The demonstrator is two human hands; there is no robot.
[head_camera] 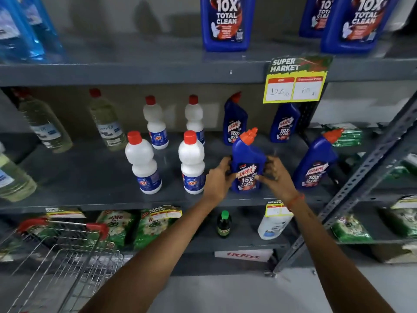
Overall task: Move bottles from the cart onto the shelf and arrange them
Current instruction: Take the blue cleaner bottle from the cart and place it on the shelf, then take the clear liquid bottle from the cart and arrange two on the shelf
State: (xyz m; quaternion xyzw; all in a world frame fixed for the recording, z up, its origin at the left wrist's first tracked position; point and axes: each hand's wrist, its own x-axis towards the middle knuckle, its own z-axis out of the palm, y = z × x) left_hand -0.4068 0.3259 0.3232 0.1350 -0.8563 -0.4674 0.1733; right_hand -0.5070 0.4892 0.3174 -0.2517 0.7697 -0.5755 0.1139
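Note:
A blue Harpic bottle (pixel 248 159) with an orange cap stands upright near the front of the middle grey shelf (pixel 90 177). My left hand (pixel 217 179) grips its left side and my right hand (pixel 277 175) grips its right side. Another blue Harpic bottle (pixel 316 163) stands to its right, and two more (pixel 234 123) (pixel 284 123) stand behind. Left of them are white bottles with red caps, two in front (pixel 144 163) (pixel 191 163) and two behind. The wire cart (pixel 67 256) with red handle is at the lower left; no bottle shows in its visible part.
Clear bottles of yellowish liquid (pixel 106 123) stand at the shelf's left. Large blue bottles (pixel 225 23) are on the upper shelf, where a yellow price sign (pixel 295 80) hangs. Green packets (pixel 153 224) and a small dark bottle (pixel 223 224) fill the lower shelf. A slotted upright (pixel 361 177) stands at right.

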